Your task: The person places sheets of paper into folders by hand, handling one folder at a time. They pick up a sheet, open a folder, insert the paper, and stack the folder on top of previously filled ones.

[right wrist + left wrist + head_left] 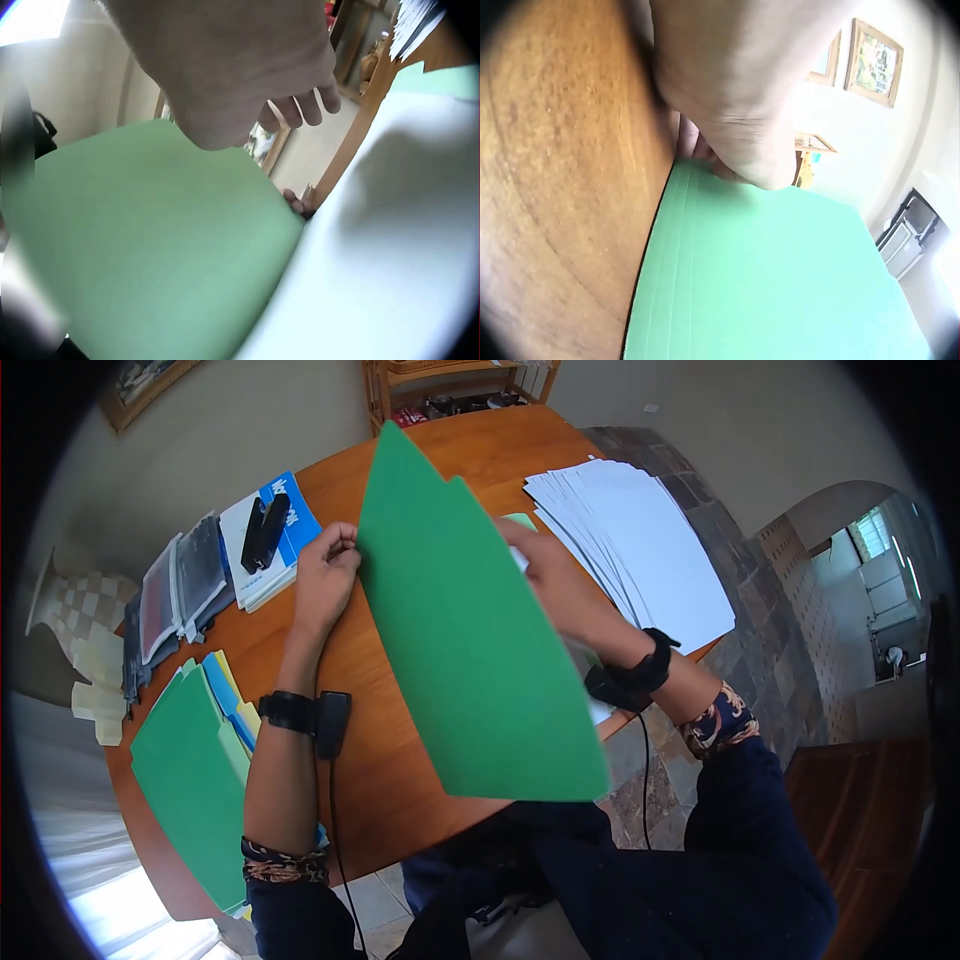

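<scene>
A green file folder (460,630) stands partly open over the wooden table, its raised cover filling the middle of the head view. My left hand (325,580) grips the folder at its fold on the left, with the thumb side over the green card in the left wrist view. My right hand (560,580) holds the raised cover near its right edge, its fingertips partly hidden behind the card. White paper (360,285) lies inside on the lower flap, as the right wrist view shows.
A fanned stack of white paper (650,550) lies at the right. Back left, a black stapler (264,532) sits on a blue-and-white paper pack (290,510), beside zipped pouches (180,595). More green folders (190,770) lie front left. A wooden shelf (450,382) stands beyond the table.
</scene>
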Tool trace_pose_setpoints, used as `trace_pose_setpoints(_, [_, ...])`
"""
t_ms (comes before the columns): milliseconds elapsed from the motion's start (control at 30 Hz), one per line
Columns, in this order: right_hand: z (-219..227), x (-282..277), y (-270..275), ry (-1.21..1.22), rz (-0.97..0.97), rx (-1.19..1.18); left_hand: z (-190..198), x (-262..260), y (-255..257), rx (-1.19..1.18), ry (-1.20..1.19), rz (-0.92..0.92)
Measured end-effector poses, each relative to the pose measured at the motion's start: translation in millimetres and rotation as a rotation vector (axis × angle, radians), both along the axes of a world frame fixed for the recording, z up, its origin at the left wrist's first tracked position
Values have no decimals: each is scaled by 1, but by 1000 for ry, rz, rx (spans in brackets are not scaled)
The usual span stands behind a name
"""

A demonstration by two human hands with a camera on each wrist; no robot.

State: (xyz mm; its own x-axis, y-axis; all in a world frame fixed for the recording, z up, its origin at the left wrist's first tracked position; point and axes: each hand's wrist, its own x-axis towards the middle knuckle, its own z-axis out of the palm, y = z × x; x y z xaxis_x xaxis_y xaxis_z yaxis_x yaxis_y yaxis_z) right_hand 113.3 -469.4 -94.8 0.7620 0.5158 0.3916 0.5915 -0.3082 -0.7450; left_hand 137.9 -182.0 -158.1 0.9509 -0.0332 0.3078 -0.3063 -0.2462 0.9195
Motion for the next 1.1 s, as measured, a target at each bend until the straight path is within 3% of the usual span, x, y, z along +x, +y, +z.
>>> trace_pose_setpoints(67, [4, 12, -14, 191, -208, 185, 0, -2, -1, -23, -1, 3])
trace_pose_setpoints(167, [-1, 34, -39, 407, -284, 377, 0, -3, 3, -8, 115, 84])
trace_pose_setpoints(233, [-4, 35, -46, 441, -322, 322, 0, -3, 5, 180, 68, 110])
trace_pose_setpoints(300, [-15, 32, -48, 439, -268, 151, 0, -3, 5, 187, 70, 121])
trace_pose_setpoints(367, [-43, 29, -52, 346, -166, 86, 3, -2, -1, 198, 67, 135])
trace_pose_setpoints(467, [-23, 9, -41, 239, -191, -340, 4, 1, -3, 94, 86, 168])
trace_pose_setpoints(500, [-30, 9, -41, 240, -192, -335, 5, 1, -4, 32, 117, 164])
trace_pose_setpoints(567, [-45, 11, -44, -212, -86, -443, 9, 1, -8, -30, 141, 148])
trace_pose_setpoints(633, [-46, 8, -47, -171, -102, -489, 19, -2, -9, -191, 208, 188])
trace_pose_setpoints(700, [-47, 10, -49, 96, -144, -156, 33, -3, -9, -201, 192, 166])
trace_pose_setpoints(767, [-43, 15, -51, 85, -203, -176, 44, -5, -7, -329, 205, 132])
trace_pose_setpoints(867, [-37, 15, -47, 449, -227, 162, 51, -1, -5, -468, 162, 111])
trace_pose_setpoints(933, [-39, 12, -48, 503, -180, 253, 59, -1, -6, -643, 153, 105])
trace_pose_setpoints(1067, [-13, 9, -29, 650, -127, 530, 71, 0, -5, -743, 135, 72])
trace_pose_setpoints(1100, [-11, 14, -26, 621, -99, 536, 85, -13, -2, -661, 219, 128])
